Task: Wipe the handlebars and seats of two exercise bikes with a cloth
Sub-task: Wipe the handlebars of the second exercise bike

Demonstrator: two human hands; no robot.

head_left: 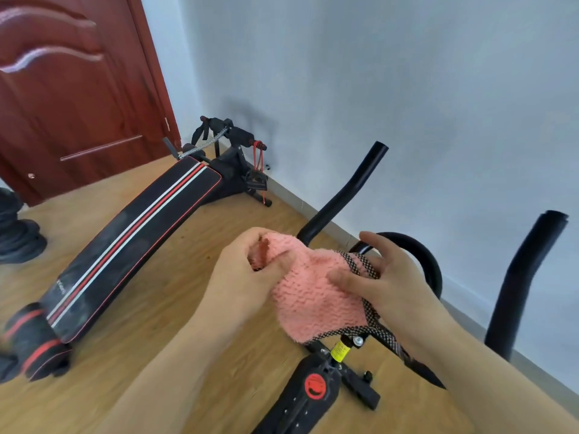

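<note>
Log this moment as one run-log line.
step: handlebar wipe | pink cloth: draped over handlebar centre | left hand: grips it | right hand: rests on it

One cloth [313,296], one bench [141,227], one door [62,98]
</note>
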